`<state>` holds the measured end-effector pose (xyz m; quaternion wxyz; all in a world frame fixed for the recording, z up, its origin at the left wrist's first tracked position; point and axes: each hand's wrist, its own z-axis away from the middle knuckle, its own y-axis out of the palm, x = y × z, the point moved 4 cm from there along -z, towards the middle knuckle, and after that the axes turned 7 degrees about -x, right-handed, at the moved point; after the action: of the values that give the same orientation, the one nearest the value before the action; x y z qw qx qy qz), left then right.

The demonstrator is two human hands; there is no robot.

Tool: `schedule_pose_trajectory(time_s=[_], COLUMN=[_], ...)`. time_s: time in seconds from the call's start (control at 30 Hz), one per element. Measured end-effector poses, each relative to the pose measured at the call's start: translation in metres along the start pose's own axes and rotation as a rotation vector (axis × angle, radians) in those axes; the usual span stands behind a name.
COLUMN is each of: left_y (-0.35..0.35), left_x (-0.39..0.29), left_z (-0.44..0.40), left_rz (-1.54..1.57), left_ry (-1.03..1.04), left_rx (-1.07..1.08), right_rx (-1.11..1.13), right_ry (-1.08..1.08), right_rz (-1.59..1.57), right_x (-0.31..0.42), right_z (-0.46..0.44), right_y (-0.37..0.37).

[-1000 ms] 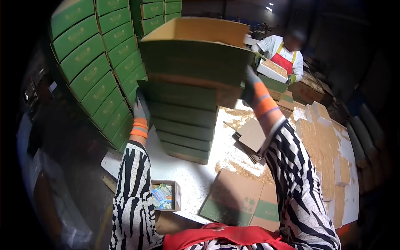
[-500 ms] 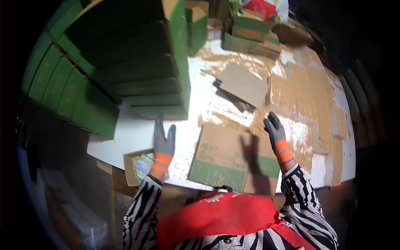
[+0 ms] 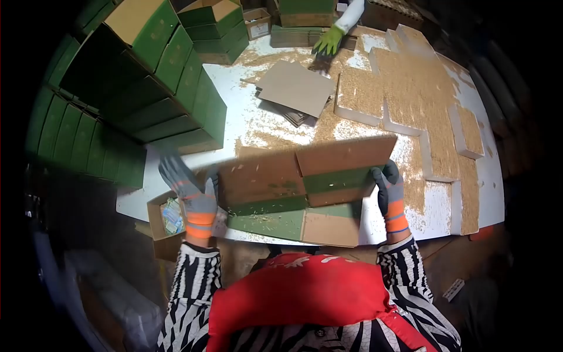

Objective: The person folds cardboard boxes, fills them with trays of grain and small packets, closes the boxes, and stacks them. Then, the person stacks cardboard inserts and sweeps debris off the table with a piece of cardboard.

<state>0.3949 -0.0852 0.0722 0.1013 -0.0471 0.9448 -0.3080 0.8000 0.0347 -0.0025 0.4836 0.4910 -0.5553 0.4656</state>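
A flattened brown and green cardboard carton (image 3: 346,161) stands tilted up in front of me, with wood shavings on it. My right hand (image 3: 389,190), in a grey and orange glove, pinches its right edge. Beside the carton's left edge is my left hand (image 3: 189,190), gloved alike, its fingers stretched out; whether the thumb touches the cardboard I cannot tell. Below the raised panel lies a flat green and brown cardboard panel (image 3: 264,226); whether it is part of the same carton is unclear.
Green cartons (image 3: 202,111) are stacked at left. A small open box (image 3: 155,214) with printed packets sits near my left wrist. Grey cardboard sheets (image 3: 296,88) lie mid-table. Shaving-covered white blocks (image 3: 410,100) fill the right. Another person's green-gloved hand (image 3: 329,41) reaches in at the back.
The carton that lay flat has been raised at its far side. My right hand has closed on its edge, and my left hand has moved left. Another person's hand has appeared at the back.
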Motion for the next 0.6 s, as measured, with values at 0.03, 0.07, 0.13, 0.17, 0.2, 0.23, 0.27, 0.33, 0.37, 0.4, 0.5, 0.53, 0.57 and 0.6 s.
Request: schedule_pose_trajectory(time_s=[0.03, 0.07, 0.13, 0.17, 0.2, 0.23, 0.27, 0.33, 0.37, 0.4, 0.5, 0.53, 0.57, 0.6], left_y=[-0.020, -0.023, -0.028, -0.027, -0.027, -0.027, -0.014, -0.011, -0.002, 0.002, 0.014, -0.002, -0.016, -0.017], left_x=[-0.018, -0.023, -0.041, -0.045, -0.046, -0.044, -0.031, -0.036, -0.030, -0.030, -0.028, -0.035, -0.044, -0.046], left_z=[-0.022, -0.027, -0.025, -0.026, -0.028, -0.029, -0.024, -0.041, -0.039, -0.044, -0.049, -0.058, -0.065, -0.065], left_rz=[-0.017, 0.011, 0.391, 0.444, 0.497, 0.546, 0.596, 0.467, 0.604, 0.579, 0.535, 0.536, 0.529, 0.460], left_ry=[0.191, 0.151, -0.007, -0.015, -0.024, -0.036, -0.099, -0.225, -0.203, -0.096, 0.074, 0.175, 0.288, 0.276], left_rx=[0.042, 0.436, 0.857, 0.909, 0.960, 1.016, 1.130, 1.551, 1.552, 1.583, 1.562, 1.385, 1.212, 1.096], right_rx=[0.094, 0.152, 0.012, -0.189, -0.233, -0.213, -0.053, 0.209, 0.302, 0.299, 0.358, 0.379, 0.386, 0.356], right_ry=[0.003, 0.037, -0.121, -0.321, -0.588, -0.779, -0.800, -0.814, -0.820, -0.881, -0.923, -0.899, -0.897, -0.935], right_rz=[0.005, 0.030, 0.292, 0.520, 0.677, 0.608, 0.772, 0.970, 1.007, 0.972, 0.974, 0.983, 0.969, 0.966], right_x=[-0.002, -0.010, -0.004, 0.005, 0.062, 0.095, 0.127, 0.139, 0.130, 0.121, 0.115, 0.117, 0.119, 0.119], right_z=[-0.007, -0.012, -0.007, 0.000, 0.018, 0.031, 0.046, 0.069, 0.079, 0.082, 0.109, 0.117, 0.123, 0.127], right_y=[-0.006, -0.013, -0.022, -0.024, -0.006, 0.016, 0.047, 0.087, 0.104, 0.099, 0.081, 0.077, 0.071, 0.068])
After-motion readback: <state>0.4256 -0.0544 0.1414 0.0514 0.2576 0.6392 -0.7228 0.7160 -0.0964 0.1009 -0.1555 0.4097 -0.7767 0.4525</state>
